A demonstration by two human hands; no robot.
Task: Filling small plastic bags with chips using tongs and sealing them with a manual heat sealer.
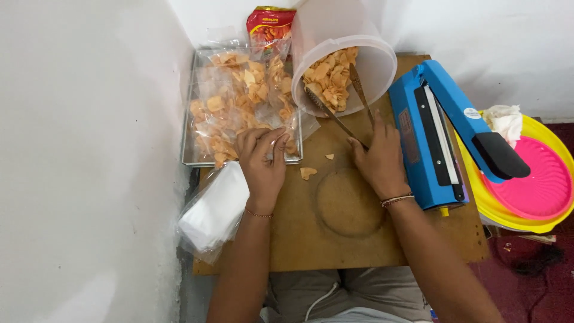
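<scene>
Grey-trousered lap at the bottom edge, below a brown wooden bench. Left hand: fingers curled shut on the clear edge of a filled chip bag, which lies on a metal tray at the bench's far left corner. Right hand: fingers closed around metal tongs whose tips reach into a tilted translucent bucket of chips. Stack of empty clear bags just left of the left wrist. Blue heat sealer, arm raised, beside the right hand. Loose chip between the hands
</scene>
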